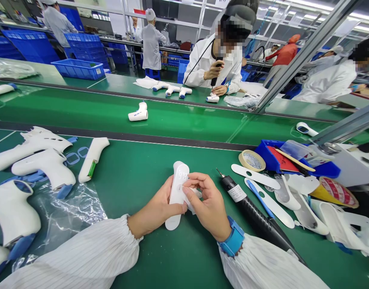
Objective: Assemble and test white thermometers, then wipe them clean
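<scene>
A long white face panel (176,194) with rounded ends and display digits near its top sits in my left hand (156,210), thumb across its front and fingers behind the edge. My right hand (209,206) is closed in a pinch on a small crumpled white cloth (197,193), close against the panel's right side. Whether it is cloth or tissue is hard to tell. Right of that hand lies a black electric screwdriver (247,210), its bit pointing away from me. On the left, a white handheld thermometer housing (92,160) shows a green strip in its handle.
Several white gun-shaped housings (46,166) lie at left on clear plastic bags (70,212). Tape (252,160), loose white panels (270,202) and a blue bin (331,167) crowd the right. A green conveyor (106,114) carries another housing (138,112); a co-worker (216,60) works beyond.
</scene>
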Action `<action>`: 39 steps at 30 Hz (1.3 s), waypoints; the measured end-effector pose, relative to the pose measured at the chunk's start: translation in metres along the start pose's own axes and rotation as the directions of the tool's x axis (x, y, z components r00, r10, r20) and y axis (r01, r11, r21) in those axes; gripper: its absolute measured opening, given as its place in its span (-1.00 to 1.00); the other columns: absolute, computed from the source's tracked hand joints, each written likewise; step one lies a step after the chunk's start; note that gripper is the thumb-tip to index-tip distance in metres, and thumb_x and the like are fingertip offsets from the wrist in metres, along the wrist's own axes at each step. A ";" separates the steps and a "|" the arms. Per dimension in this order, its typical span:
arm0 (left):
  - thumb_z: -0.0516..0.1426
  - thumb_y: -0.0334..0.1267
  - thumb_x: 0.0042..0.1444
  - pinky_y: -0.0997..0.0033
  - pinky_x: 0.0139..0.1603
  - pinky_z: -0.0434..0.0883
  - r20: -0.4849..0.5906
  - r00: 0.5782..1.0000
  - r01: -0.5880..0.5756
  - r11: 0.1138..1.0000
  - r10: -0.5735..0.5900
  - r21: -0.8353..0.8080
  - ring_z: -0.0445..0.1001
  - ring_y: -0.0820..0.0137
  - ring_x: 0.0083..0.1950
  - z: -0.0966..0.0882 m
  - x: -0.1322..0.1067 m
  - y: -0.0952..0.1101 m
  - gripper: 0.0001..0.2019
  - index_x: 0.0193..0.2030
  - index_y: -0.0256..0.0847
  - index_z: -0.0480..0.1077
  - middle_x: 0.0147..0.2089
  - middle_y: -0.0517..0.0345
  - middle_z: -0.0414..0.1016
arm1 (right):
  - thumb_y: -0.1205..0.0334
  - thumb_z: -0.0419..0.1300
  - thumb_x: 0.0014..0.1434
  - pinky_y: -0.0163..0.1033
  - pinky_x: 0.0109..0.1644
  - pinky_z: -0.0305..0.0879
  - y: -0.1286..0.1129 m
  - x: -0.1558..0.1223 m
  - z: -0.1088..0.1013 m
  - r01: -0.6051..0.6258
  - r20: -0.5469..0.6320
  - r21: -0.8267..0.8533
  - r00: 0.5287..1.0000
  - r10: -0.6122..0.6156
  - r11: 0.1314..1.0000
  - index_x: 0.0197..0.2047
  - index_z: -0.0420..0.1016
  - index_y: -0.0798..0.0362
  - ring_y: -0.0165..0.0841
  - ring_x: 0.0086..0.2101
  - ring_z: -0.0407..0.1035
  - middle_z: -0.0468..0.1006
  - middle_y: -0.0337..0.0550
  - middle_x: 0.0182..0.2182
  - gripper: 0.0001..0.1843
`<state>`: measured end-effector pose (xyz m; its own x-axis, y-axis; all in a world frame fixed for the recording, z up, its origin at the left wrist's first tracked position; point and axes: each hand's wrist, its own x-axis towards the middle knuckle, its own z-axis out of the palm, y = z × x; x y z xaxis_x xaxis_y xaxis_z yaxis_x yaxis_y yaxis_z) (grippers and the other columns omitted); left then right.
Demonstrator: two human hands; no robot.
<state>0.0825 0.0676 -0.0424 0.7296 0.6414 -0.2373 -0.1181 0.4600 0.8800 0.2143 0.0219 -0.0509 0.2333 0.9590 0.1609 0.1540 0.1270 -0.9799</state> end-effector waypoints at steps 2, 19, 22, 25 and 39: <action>0.18 -0.41 -0.08 0.49 -0.37 0.16 0.009 1.000 0.013 1.000 -0.013 0.009 0.24 0.49 -0.34 0.001 -0.001 0.001 -0.43 0.10 -0.09 0.12 -0.25 0.23 0.30 | 0.33 0.14 0.11 -0.21 -0.20 0.30 0.000 0.001 0.000 0.016 -0.009 -0.015 1.000 -0.016 1.000 -0.13 0.29 -0.04 -0.37 -0.31 0.35 0.45 -0.22 -0.35 -0.77; 0.15 -0.50 -0.09 0.54 -0.46 0.10 0.060 0.998 0.028 0.998 -0.032 0.057 0.14 0.57 -0.45 0.003 -0.002 0.004 -0.41 0.09 -0.15 0.07 -0.42 0.33 0.20 | 0.40 0.14 0.02 -0.27 -0.29 0.22 -0.003 0.012 -0.011 -0.018 0.122 -0.036 0.992 0.022 0.999 -0.35 0.25 0.00 -0.42 -0.40 0.21 0.28 -0.29 -0.43 -0.85; 0.17 -0.48 -0.11 0.54 -0.47 0.08 0.058 0.998 0.026 0.998 -0.030 0.061 0.14 0.57 -0.47 0.003 -0.001 0.004 -0.41 0.08 -0.15 0.08 -0.43 0.34 0.20 | 0.39 0.14 0.02 -0.27 -0.29 0.21 -0.003 0.011 -0.012 -0.002 0.123 -0.069 0.992 0.010 0.998 -0.36 0.26 0.00 -0.42 -0.41 0.21 0.29 -0.29 -0.44 -0.87; 0.19 -0.45 -0.14 0.53 -0.48 0.07 0.047 0.999 0.026 0.999 -0.029 0.047 0.13 0.57 -0.48 0.004 0.000 0.003 -0.42 0.05 -0.15 0.10 -0.43 0.35 0.21 | 0.36 0.13 0.04 -0.27 -0.29 0.20 -0.001 0.011 -0.012 0.034 0.112 -0.130 0.994 -0.020 0.991 -0.37 0.26 0.00 -0.41 -0.41 0.21 0.30 -0.29 -0.44 -0.90; 0.17 -0.48 -0.13 0.53 -0.46 0.09 0.059 0.997 0.038 0.996 -0.043 0.076 0.15 0.57 -0.47 0.004 -0.001 0.005 -0.43 0.05 -0.18 0.08 -0.43 0.36 0.21 | 0.36 0.11 0.04 -0.29 -0.32 0.21 0.001 0.012 -0.012 0.075 0.132 -0.158 0.990 -0.054 0.985 -0.40 0.23 0.02 -0.43 -0.43 0.20 0.28 -0.28 -0.46 -0.91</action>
<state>0.0842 0.0671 -0.0358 0.7724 0.5839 -0.2499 -0.0388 0.4361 0.8990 0.2288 0.0300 -0.0484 0.0961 0.9757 0.1967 0.3212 0.1567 -0.9340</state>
